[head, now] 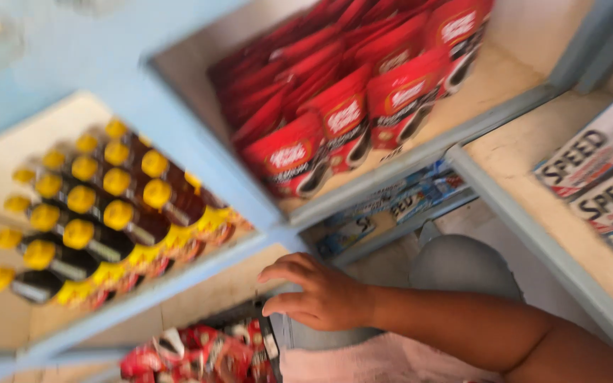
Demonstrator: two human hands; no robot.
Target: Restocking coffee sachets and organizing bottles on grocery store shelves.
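Note:
My right hand (321,296) reaches in from the lower right, palm down, fingers curled at the corner of the pale blue shelf frame (200,273). The picture is blurred, so I cannot tell whether the fingers grip the frame or only rest on it. Just below the hand lie small red packets (200,358) in a low compartment. Rows of dark bottles with yellow caps (101,206) fill the compartment to the hand's left. Red pouches (349,106) stand in the compartment above it. My left hand is out of view.
Blue and white packets (391,206) lie in a narrow compartment right of the hand. White packets with black lettering (604,177) sit on the far right shelf. A knee in grey cloth (462,262) and a pink cloth (377,358) are beneath my arm.

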